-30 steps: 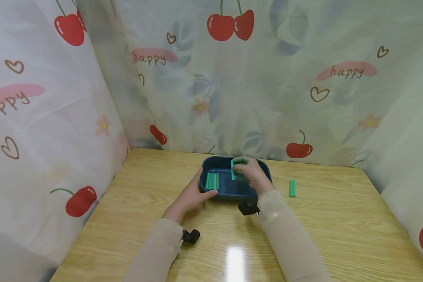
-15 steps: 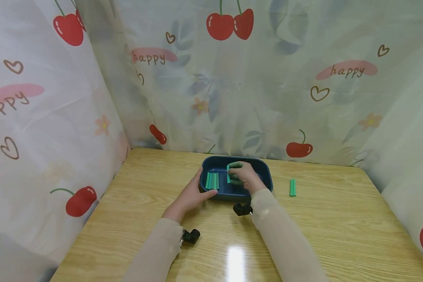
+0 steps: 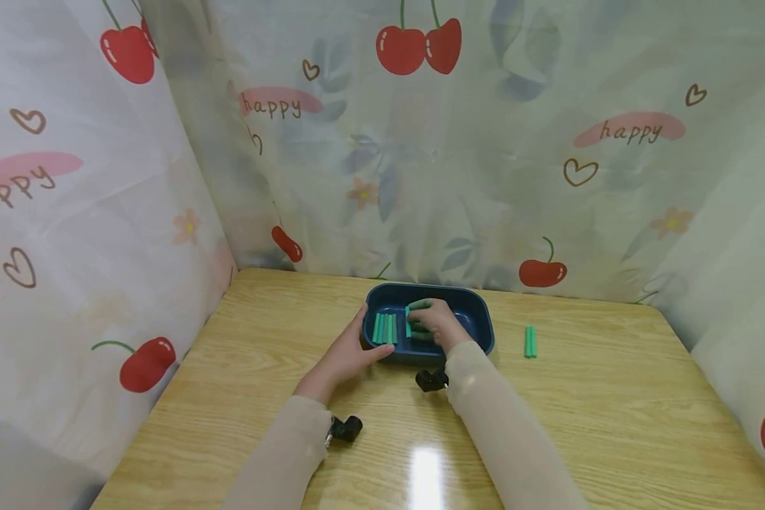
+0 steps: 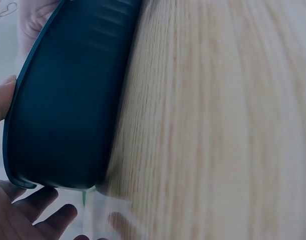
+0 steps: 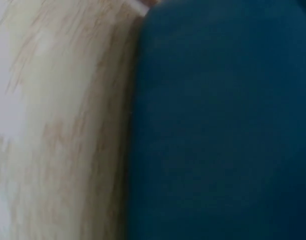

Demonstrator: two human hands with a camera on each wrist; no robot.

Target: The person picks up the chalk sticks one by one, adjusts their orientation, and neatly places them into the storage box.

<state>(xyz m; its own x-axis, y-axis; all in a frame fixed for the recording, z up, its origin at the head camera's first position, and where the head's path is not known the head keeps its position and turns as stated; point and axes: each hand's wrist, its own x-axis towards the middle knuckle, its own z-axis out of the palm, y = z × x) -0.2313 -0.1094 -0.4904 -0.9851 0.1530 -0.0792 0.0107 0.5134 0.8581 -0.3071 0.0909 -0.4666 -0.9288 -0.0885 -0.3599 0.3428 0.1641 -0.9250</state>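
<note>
A dark blue rectangular container (image 3: pixel 433 353) stands on the table. My left hand (image 3: pixel 346 350) grips its left end, the thumb on the front rim and the fingers along the side. In the left wrist view that hand's fingers (image 4: pixel 55 222) show beside the container's end wall (image 4: pixel 67 125). Inside the container my right hand (image 3: pixel 440 322) pinches a short green stick (image 3: pixel 409 322), held lengthwise front to back. Several green sticks (image 3: pixel 385 329) lie side by side at the left end, just left of it. The right wrist view has only the blurred container wall (image 5: pixel 218 125), with the hand hidden.
Two more green sticks (image 3: pixel 530 341) lie together on the wooden table (image 3: pixel 612 397), right of the container. A printed curtain (image 3: pixel 472 156) hangs behind the table and along its sides. Small black cameras sit at both wrists.
My right hand has moved left inside the container with the green stick, bringing it closer to the row. The left hand keeps its grip on the container.
</note>
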